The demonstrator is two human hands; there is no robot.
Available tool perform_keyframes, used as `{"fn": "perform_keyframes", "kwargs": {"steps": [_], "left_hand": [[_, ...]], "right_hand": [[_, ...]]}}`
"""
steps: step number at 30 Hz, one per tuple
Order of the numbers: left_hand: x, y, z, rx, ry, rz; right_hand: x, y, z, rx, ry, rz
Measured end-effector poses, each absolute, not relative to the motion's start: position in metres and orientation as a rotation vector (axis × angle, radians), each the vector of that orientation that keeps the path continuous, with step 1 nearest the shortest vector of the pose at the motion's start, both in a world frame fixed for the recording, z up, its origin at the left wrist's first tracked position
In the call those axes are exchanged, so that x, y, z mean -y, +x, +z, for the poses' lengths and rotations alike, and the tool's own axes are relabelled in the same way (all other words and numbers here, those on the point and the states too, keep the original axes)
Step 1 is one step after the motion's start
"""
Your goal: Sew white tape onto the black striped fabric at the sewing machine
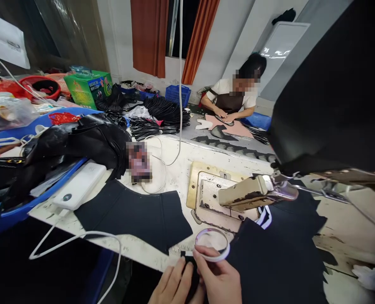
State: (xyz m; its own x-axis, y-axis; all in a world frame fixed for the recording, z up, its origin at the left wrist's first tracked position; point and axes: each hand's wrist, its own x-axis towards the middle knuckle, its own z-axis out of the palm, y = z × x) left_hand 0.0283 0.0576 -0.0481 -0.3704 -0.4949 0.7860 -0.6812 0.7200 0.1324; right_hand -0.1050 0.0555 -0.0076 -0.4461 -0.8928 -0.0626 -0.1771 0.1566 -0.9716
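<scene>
At bottom centre we pinch a white ring-shaped roll (pixel 224 255) between the thumb and forefinger of our right hand (pixel 220 276). Just beside it, the fingers of our left hand (pixel 173 283) curl over a small black piece (pixel 190 268), gripping it; a short white strip (pixel 189 253) shows at its top edge. Above, we see a black panel (pixel 136 215) lying flat, centre-left, and a sewing machine (pixel 244 195) right of centre. A white power bank (pixel 79 185) lies at left, near a blue basin (pixel 76 169). At upper right, a co-worker (pixel 231 99) bends over black pieces.
</scene>
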Motion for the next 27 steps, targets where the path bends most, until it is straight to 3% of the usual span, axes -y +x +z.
{"fn": "perform_keyframes", "kwargs": {"steps": [5,12,19,27], "left_hand": [[-0.052,0.026,-0.051,1.852,0.906,0.230],[-0.042,0.049,-0.034,2.135,0.759,0.224],[-0.041,0.043,-0.047,2.004,0.743,0.238],[-0.034,0.047,-0.031,2.184,0.698,0.365]], "right_hand": [[-0.057,-0.099,-0.008,-1.828,-1.275,-1.361],[-0.056,-0.094,-0.007,-1.872,-1.476,-1.326],[-0.058,-0.093,-0.009,-1.925,-1.607,-1.299],[-0.056,-0.100,0.009,-1.837,-1.717,-1.110]]}}
